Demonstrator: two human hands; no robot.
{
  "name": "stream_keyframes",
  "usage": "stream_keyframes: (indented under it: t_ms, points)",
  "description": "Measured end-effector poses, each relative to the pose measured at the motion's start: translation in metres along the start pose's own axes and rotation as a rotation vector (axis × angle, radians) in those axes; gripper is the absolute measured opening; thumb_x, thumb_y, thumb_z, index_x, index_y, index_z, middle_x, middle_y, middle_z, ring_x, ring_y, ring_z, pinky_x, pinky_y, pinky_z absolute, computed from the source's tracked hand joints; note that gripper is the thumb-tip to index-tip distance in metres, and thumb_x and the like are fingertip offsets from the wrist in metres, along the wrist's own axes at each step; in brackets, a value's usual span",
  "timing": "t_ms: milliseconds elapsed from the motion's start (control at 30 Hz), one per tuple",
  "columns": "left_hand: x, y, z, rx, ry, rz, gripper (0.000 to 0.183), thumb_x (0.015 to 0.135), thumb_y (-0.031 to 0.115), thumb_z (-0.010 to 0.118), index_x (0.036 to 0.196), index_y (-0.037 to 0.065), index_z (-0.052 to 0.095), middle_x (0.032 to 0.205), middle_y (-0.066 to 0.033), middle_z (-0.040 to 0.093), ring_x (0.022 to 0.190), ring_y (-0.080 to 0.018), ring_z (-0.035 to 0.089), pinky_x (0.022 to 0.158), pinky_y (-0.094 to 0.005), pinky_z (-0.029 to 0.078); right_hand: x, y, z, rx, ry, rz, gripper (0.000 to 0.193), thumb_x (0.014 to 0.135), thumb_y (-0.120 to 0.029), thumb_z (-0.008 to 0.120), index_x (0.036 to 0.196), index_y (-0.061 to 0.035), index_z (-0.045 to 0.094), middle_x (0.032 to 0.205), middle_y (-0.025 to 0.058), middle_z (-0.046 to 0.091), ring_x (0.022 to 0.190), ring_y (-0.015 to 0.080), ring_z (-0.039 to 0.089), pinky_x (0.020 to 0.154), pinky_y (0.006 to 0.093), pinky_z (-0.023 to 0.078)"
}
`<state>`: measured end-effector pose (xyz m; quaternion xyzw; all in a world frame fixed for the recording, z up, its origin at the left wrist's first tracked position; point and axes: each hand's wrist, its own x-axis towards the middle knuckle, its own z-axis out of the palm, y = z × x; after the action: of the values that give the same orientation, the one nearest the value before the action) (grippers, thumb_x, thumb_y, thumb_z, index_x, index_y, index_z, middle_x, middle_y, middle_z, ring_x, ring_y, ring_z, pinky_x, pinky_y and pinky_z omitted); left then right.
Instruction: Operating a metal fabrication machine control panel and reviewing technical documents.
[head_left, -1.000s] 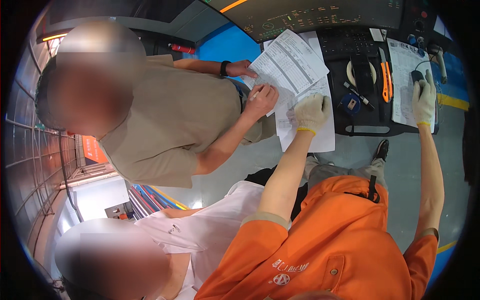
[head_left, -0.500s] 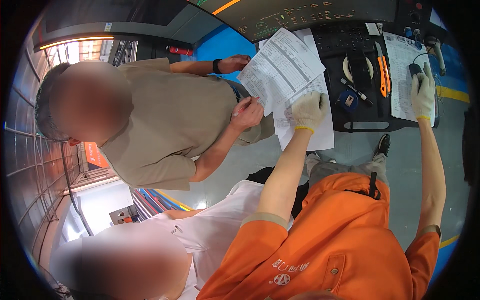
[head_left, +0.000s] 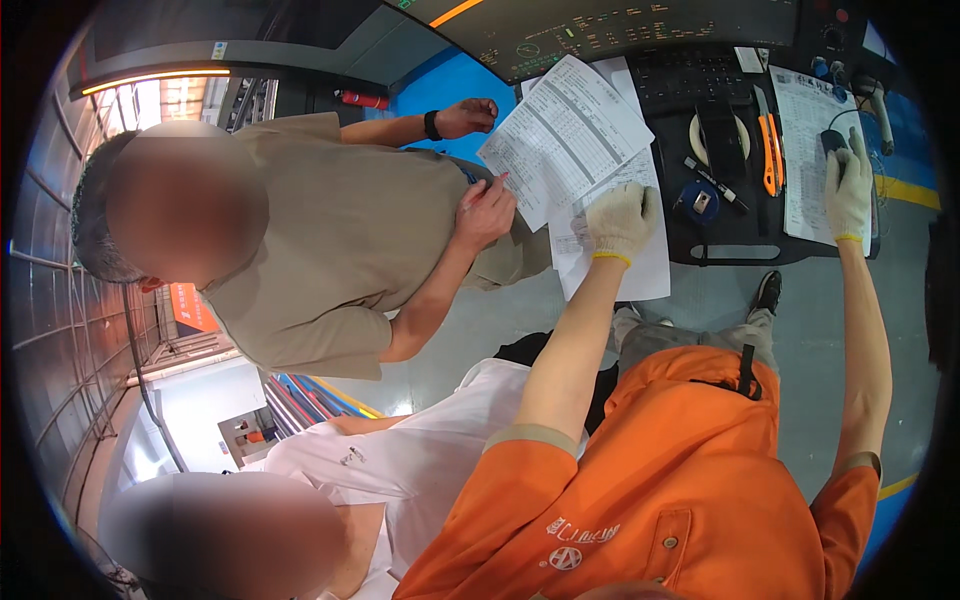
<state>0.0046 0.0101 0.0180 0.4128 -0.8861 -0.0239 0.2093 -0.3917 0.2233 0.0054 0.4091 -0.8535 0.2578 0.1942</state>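
Note:
My left hand (head_left: 621, 221), in a white knit glove with a yellow cuff, rests on white printed sheets (head_left: 612, 275) at the table's front edge. Its fingers are slightly bent and seem to press on the paper, not around anything. A printed form (head_left: 568, 135) lies tilted over these sheets, just beyond that hand. Farther right, my gloved right hand (head_left: 848, 195) is on a dark computer mouse (head_left: 832, 140), whose far end shows between thumb and fingers. Beneath the mouse and hand is another stack of printed sheets (head_left: 805, 200).
Between my hands lie a tape roll (head_left: 742, 150) under a black object, a marker (head_left: 716, 184), a blue pencil sharpener (head_left: 698, 201) and orange cutters (head_left: 770, 160). Behind them are a keyboard (head_left: 690, 80) and screen (head_left: 600, 35). Two people stand at left, one with a red pen (head_left: 504, 177).
The co-worker in the tan shirt has drawn the pen hand back a little from the form; the other hand has also come off the paper's edge. My hands stay in place.

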Motion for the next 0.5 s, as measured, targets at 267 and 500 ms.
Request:
stream_keyframes:
  t_ms: [267, 500]
  points:
    - [0.0004, 0.0026, -0.0034, 0.034, -0.03, -0.013, 0.029, 0.101, 0.033, 0.07, 0.08, 0.012, 0.07, 0.076, -0.0119, 0.075, 0.064, -0.0385, 0.067, 0.061, -0.0493, 0.052, 0.0, 0.0033, 0.0009, 0.003, -0.003, 0.003, 0.017, 0.114, -0.02, 0.074, 0.115, -0.0028, 0.071, 0.172, 0.0184, 0.061, 0.145, 0.0352, 0.065, 0.118, 0.0399, 0.055]
    - [0.0011, 0.0015, -0.0054, 0.033, -0.054, -0.025, 0.031, 0.101, 0.033, 0.071, 0.08, 0.011, 0.071, 0.076, -0.0116, 0.075, 0.063, -0.0381, 0.067, 0.061, -0.0487, 0.052, 0.0006, -0.0027, -0.0027, 0.02, -0.063, 0.051, 0.019, 0.115, -0.021, 0.073, 0.118, -0.0022, 0.072, 0.172, 0.0187, 0.062, 0.146, 0.0354, 0.065, 0.119, 0.0401, 0.055]
